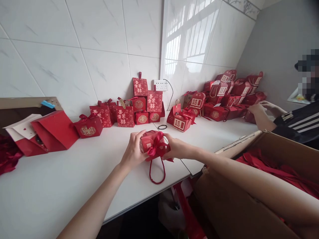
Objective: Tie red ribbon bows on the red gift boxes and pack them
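Observation:
Both my hands grip a small red gift box (149,141) tied with a red ribbon bow (157,148), held just above the white table (74,179). My left hand (134,151) wraps the box's left side. On its right side, my right hand (177,147) pinches at the bow. A red cord loop (157,173) hangs from the box onto the table.
Several finished red boxes (126,114) stand along the tiled wall, and more are piled at the far right (231,96). A black hair tie (162,126) lies beyond my hands. Open red bags (53,131) sit left. A cardboard carton (249,186) of red ribbon is right. Another person's hands (259,108) reach the far pile.

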The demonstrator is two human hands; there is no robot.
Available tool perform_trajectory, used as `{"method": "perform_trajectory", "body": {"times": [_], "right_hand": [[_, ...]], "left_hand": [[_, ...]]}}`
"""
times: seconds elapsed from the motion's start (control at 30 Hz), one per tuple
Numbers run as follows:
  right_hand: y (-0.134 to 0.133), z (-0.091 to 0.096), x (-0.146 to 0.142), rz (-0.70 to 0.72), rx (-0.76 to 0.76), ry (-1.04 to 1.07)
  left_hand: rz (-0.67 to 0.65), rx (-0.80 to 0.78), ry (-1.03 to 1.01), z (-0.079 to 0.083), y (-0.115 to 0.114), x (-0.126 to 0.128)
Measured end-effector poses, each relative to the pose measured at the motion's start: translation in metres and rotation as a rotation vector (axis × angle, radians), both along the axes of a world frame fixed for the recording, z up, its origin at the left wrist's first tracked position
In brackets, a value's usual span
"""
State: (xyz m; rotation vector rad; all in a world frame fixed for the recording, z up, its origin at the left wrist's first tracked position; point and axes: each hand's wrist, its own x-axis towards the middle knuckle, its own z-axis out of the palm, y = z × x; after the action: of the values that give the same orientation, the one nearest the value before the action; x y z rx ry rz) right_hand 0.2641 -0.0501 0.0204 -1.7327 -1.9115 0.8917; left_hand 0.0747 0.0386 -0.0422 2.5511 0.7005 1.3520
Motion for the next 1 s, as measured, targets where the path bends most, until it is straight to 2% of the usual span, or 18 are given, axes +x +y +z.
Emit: {"method": "perform_trajectory", "body": {"times": [0.1, 0.23, 0.3, 0.4, 0.5, 0.6, 0.73, 0.9, 1.0], "right_hand": [[-0.002, 0.001, -0.001, 0.041, 0.023, 0.011], [0.001, -0.001, 0.000, 0.070, -0.028, 0.042], [0.004, -0.002, -0.001, 0.054, -0.041, 0.052], [0.008, -0.002, -0.003, -0.005, 0.026, 0.059], [0.012, -0.002, -0.003, -0.012, 0.079, 0.088], [0.014, -0.003, -0.003, 0.037, 0.078, 0.123], [0.014, -0.004, -0.002, 0.108, 0.060, 0.147], [0.013, -0.002, 0.001, -0.062, 0.171, 0.041], [0.014, -0.003, 0.003, -0.095, 0.217, -0.019]], "left_hand": [[0.006, -0.002, 0.033, 0.004, 0.000, 0.001], [0.042, -0.068, 0.025, 0.005, 0.006, 0.004], [0.073, -0.126, 0.008, 0.006, 0.010, 0.006], [0.080, -0.204, -0.009, 0.008, 0.017, 0.009], [0.023, -0.160, -0.012, 0.011, 0.021, 0.012], [-0.005, -0.100, -0.012, 0.013, 0.023, 0.016], [-0.005, -0.153, -0.015, 0.014, 0.023, 0.020], [-0.077, -0.213, 0.028, 0.014, 0.023, 0.013], [-0.172, -0.248, 0.072, 0.016, 0.026, 0.007]]}}
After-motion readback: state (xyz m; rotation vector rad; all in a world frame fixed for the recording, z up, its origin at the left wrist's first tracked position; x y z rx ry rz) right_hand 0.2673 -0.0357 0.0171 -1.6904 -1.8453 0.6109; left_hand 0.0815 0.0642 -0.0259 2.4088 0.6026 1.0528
